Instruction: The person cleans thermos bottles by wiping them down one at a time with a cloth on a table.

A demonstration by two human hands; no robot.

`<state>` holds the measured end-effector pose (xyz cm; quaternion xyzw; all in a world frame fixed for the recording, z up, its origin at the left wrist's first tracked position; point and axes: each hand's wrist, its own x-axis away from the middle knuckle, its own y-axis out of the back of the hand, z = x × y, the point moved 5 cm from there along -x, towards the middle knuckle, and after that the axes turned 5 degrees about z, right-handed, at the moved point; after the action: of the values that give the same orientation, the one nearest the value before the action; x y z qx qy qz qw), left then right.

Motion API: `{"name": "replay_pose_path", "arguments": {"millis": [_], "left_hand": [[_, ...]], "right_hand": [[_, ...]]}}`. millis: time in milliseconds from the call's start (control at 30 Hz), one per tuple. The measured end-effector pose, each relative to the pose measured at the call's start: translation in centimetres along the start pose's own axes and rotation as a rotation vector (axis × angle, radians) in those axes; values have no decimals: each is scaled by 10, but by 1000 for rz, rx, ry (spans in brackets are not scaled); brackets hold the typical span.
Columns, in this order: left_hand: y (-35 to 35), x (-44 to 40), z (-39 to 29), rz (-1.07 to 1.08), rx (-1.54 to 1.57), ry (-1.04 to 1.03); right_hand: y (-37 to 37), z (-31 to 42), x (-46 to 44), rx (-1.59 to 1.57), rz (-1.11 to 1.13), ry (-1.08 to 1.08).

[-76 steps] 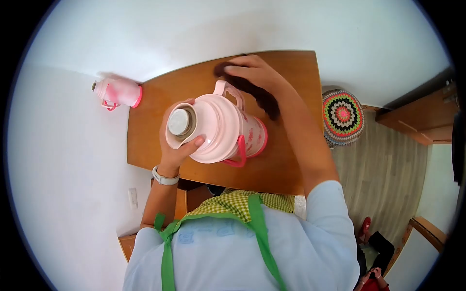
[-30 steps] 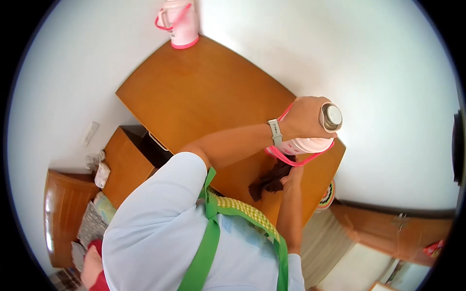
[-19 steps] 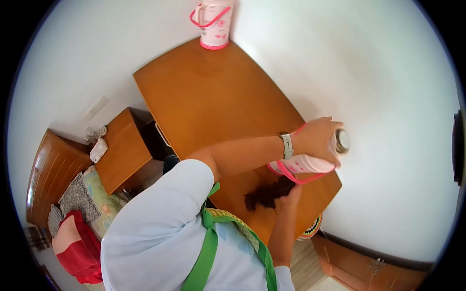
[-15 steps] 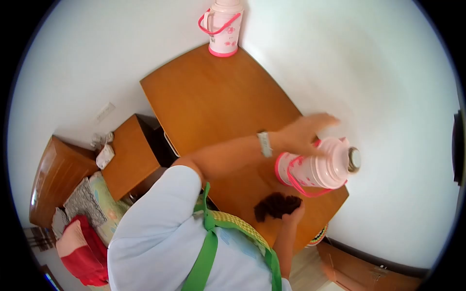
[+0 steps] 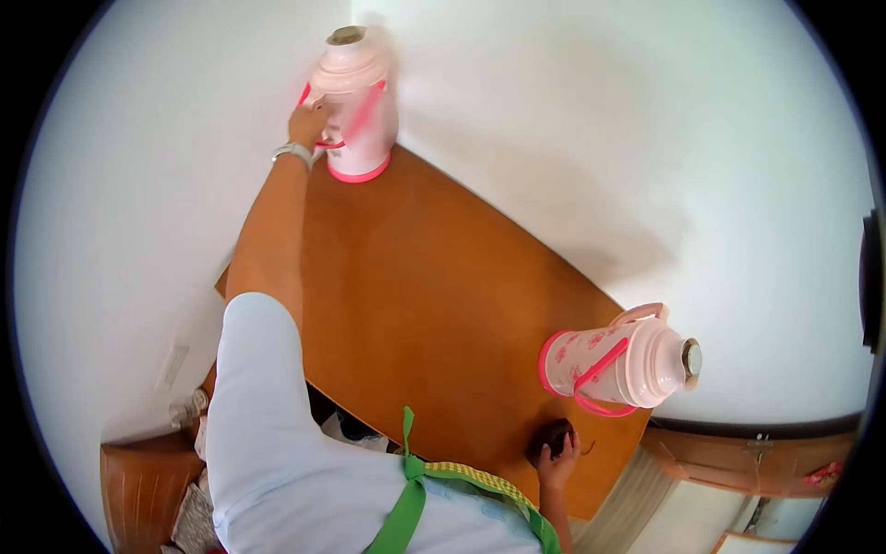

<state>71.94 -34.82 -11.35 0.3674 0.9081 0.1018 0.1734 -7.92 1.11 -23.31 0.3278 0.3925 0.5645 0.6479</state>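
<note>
At the table's far left corner stands a pink thermos [image 5: 355,111] with a cork-like stopper. My left hand [image 5: 310,125], with a white watch at the wrist, is closed round this thermos's side handle. A second pink thermos [image 5: 609,360], with a red carrying handle, stands near the right end of the table, touched by neither hand. Below it, my right hand [image 5: 560,459] grips a bunched dark brown cloth [image 5: 548,440] on the tabletop.
The brown wooden table [image 5: 415,277] meets the white wall along its far side. A wooden headboard [image 5: 148,489] and a grey patterned pillow [image 5: 196,517] are at the lower left. A low wooden cabinet [image 5: 711,462] lies at the right.
My left hand has let go of the right thermos and moved left to the other thermos's handle. My right hand, with the cloth, has come away from the right thermos. The view has shifted.
</note>
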Motion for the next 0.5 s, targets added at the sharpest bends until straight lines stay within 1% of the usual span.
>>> {"name": "replay_pose_path", "arguments": {"millis": [33, 100, 167, 200, 233, 267, 300, 333, 367, 400, 433, 500], "left_hand": [[-4, 2, -10, 20, 9, -5], [9, 29, -26, -7, -9, 154], [-4, 35, -20, 139, 185, 128], [-9, 31, -4, 48, 227, 41], [-7, 29, 9, -89, 180, 92], [-3, 34, 9, -4, -30, -81], [0, 57, 3, -198, 323, 40], [13, 63, 6, -183, 91, -19], [14, 87, -6, -216, 472, 19], [19, 122, -35, -205, 626, 84], [27, 133, -22, -66, 731, 179], [40, 190, -51, -48, 801, 65]], "right_hand": [[-2, -3, 0, 6, -12, -18], [-4, 0, -4, 13, 50, 2], [-3, 21, -13, 0, -22, 125], [-6, 28, -18, -61, 1, 166], [-1, 33, -20, -115, 27, 193], [9, 47, -21, -166, -23, 127], [8, 46, -24, -260, 18, 43], [6, 41, -20, -362, 55, -36], [0, 31, -17, -506, 89, -181], [-6, 25, -12, -656, 121, -313], [-2, 25, -9, -655, 102, -327], [-3, 26, -5, -1042, 153, -428]]}}
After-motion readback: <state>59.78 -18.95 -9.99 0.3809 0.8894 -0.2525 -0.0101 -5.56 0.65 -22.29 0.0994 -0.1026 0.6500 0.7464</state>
